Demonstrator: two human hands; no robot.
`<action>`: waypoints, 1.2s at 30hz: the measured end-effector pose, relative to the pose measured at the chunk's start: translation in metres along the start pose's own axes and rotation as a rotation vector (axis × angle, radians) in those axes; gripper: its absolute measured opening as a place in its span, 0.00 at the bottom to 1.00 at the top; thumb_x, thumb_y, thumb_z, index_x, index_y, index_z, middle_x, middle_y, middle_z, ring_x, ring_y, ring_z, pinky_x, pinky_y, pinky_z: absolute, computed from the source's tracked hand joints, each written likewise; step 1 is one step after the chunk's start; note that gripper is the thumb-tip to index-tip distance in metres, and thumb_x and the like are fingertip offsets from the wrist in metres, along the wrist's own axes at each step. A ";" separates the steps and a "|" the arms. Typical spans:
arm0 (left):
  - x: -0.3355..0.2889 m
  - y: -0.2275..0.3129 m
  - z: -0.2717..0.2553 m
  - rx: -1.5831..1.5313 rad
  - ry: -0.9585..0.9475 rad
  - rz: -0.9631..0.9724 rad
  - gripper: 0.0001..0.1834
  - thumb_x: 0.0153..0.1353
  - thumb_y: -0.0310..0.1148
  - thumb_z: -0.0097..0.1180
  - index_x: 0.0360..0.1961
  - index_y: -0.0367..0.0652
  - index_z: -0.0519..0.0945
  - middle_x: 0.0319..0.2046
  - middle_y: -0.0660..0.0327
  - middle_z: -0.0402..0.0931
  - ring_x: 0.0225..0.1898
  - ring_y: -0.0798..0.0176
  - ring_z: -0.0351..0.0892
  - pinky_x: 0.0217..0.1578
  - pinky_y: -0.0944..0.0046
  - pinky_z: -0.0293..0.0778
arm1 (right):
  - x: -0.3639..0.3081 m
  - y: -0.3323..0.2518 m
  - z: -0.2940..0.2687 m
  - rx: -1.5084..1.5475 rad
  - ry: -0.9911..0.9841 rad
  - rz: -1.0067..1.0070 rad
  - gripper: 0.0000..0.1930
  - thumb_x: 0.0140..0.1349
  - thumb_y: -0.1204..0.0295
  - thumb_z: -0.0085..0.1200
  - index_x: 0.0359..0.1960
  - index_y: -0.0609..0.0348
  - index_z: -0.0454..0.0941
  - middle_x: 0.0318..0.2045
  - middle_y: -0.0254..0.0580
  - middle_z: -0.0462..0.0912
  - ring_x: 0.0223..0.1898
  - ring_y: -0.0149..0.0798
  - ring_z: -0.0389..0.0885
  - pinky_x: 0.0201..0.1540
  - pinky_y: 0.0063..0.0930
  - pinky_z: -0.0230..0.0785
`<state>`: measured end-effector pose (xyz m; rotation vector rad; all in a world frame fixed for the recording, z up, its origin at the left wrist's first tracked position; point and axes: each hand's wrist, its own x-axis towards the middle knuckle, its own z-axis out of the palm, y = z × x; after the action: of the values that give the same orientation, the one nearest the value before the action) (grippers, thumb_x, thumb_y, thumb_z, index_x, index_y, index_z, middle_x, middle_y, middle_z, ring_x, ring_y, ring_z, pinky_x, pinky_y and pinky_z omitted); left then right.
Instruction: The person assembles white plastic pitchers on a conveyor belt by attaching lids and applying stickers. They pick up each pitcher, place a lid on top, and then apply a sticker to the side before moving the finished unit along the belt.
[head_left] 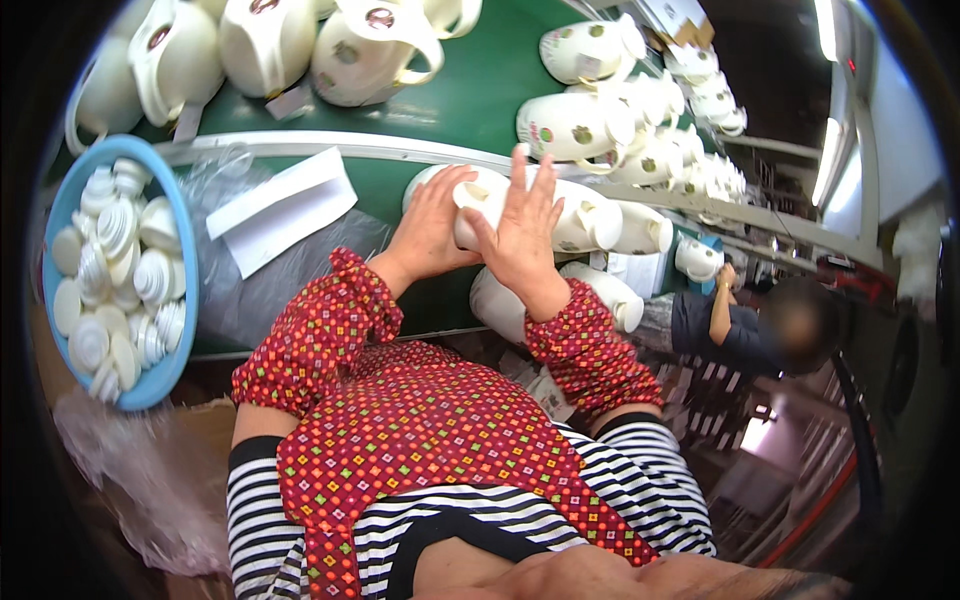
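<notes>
In front of me a white jug (482,200) lies tilted, its round mouth toward me. My left hand (432,225) is closed around its left side. My right hand (525,235) has its fingers stretched out and apart, with the thumb and palm against the jug near the mouth. The hands hide much of its body. Just right of my right hand lie more white jugs (588,220) with open mouths. Below my right wrist, another white jug (497,305) is partly hidden by my sleeve.
On the left a blue basin (188,270) holds many white ridged stoppers. A folded white paper (285,205) lies on clear plastic beside it. Beyond a metal rail (385,145), lidded jugs (265,45) and rows of patterned jugs (580,125) stand on the green surface. A co-worker (730,325) is at right.
</notes>
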<state>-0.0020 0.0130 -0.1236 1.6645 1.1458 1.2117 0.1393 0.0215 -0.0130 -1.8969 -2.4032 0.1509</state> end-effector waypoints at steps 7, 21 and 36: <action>0.005 0.004 -0.001 -0.018 -0.071 0.007 0.62 0.39 0.46 0.84 0.73 0.42 0.62 0.71 0.47 0.64 0.75 0.41 0.61 0.73 0.42 0.58 | 0.027 0.055 -0.016 0.091 -0.088 -0.768 0.47 0.57 0.45 0.68 0.78 0.39 0.64 0.78 0.62 0.55 0.78 0.62 0.58 0.76 0.61 0.52; 0.009 0.011 -0.008 -0.018 -0.057 0.054 0.58 0.41 0.45 0.83 0.72 0.40 0.63 0.70 0.45 0.65 0.72 0.37 0.64 0.73 0.43 0.60 | 0.009 0.030 -0.026 0.092 -0.027 -0.495 0.50 0.59 0.37 0.63 0.81 0.39 0.59 0.82 0.64 0.43 0.83 0.69 0.38 0.77 0.75 0.25; -0.007 -0.003 -0.009 0.015 0.010 0.053 0.57 0.44 0.45 0.80 0.73 0.41 0.62 0.73 0.47 0.62 0.76 0.41 0.59 0.74 0.43 0.56 | -0.008 0.007 -0.014 0.123 0.038 -0.247 0.63 0.53 0.38 0.70 0.84 0.48 0.45 0.80 0.71 0.42 0.80 0.70 0.46 0.71 0.83 0.42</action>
<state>-0.0120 0.0081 -0.1261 1.7118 1.1262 1.2481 0.1496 0.0155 0.0002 -1.5237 -2.5125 0.2382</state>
